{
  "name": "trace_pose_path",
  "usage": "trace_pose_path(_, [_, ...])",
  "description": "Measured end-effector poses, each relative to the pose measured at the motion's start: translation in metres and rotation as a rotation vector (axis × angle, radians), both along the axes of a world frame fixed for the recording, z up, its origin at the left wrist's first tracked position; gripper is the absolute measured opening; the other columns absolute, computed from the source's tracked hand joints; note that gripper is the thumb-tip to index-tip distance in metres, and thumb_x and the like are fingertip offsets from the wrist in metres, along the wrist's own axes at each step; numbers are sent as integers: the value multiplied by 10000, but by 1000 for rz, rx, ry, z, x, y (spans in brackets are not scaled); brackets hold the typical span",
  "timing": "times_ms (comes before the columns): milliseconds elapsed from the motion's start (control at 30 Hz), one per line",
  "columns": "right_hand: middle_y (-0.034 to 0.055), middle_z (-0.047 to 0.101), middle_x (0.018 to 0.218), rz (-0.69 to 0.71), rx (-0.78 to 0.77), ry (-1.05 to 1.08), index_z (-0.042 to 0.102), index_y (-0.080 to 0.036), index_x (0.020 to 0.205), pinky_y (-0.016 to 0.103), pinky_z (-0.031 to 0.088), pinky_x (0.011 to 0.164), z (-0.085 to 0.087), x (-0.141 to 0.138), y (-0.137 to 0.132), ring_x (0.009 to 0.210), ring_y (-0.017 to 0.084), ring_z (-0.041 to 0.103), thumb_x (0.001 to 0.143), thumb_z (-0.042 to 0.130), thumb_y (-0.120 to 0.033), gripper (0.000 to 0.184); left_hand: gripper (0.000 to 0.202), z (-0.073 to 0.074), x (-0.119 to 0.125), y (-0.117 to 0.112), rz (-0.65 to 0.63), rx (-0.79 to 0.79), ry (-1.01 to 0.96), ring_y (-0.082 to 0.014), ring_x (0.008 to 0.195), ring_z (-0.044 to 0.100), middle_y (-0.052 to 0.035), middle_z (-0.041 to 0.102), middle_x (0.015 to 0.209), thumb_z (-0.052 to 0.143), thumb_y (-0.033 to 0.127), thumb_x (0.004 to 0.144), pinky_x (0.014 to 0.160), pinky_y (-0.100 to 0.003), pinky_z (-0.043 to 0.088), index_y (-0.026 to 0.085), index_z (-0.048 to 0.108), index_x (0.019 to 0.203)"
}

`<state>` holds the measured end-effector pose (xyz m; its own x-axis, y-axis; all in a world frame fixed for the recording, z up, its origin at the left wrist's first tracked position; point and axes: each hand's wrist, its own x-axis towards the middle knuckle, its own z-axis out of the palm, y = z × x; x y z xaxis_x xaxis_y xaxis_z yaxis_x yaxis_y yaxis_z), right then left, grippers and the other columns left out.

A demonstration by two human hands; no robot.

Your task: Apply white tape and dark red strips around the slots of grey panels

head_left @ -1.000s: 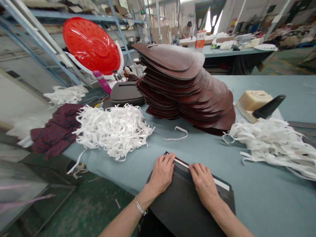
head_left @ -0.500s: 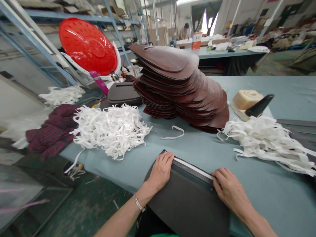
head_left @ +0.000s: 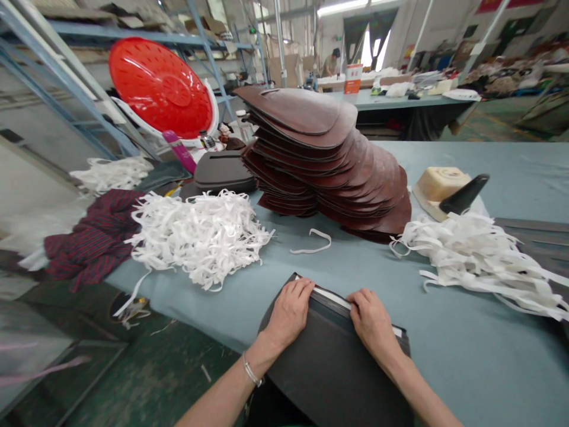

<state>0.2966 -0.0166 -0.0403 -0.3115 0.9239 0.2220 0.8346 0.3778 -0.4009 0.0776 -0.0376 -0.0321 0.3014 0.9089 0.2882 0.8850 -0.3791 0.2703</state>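
In the head view, the black panel (head_left: 331,362) lies directly under and between the hands, its nearer part running toward the wearer's body and its far part on the table (head_left: 466,350). A narrow white strip (head_left: 329,296) lies along the panel's far edge. Its long axis slants from the farther left corner to the nearer right one, so the right corner sits closer to the wearer.

The left hand (head_left: 288,308) is on that edge near the left corner, fingers drawn together and bent over it (the thumb is hidden, so I cannot tell whether it pinches or only presses). The right hand (head_left: 372,323) is farther along the same edge, its fingers curled close and gripping the panel there. Strip shows between the hands and again beyond the right one, by the corner; the right hand is the nearer to that end.

A loose white strip (head_left: 311,251) lies bent on the table just past the panel, closer to the left hand. Beyond it rises a stack of brown pieces (head_left: 329,160), with white strip piles (head_left: 200,237) to either side.
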Motion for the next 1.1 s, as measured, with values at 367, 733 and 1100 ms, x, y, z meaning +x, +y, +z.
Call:
trace_pose_path(367, [101,561,905,149,234,-232,595,-128,1016,353,395,746,10,-62,-5,855,216,462,863,410,-53,252,394,-6,3,1,-16,31,113,-218,1189,463,-68,548,1260,408,104,891,1005,-400,393,209,505,1258])
trace_pose_path(733, [108,566,913,143,292,-261,597,-120,1015,344,405,740,11,-3,-30,859,217,474,865,393,-39,265,371,5,28,-4,-31,23,157,-220,1135,490,-92,573,1209,419,101,876,968,-386,409,161,512,1230])
trace_pose_path(1100, [127,585,970,166,260,-251,588,-101,1084,357,431,751,10,43,-45,891,219,494,875,349,-51,321,408,13,74,-19,-95,-10,277,-225,1107,524,-122,559,1199,424,96,874,950,-376,444,161,465,1275])
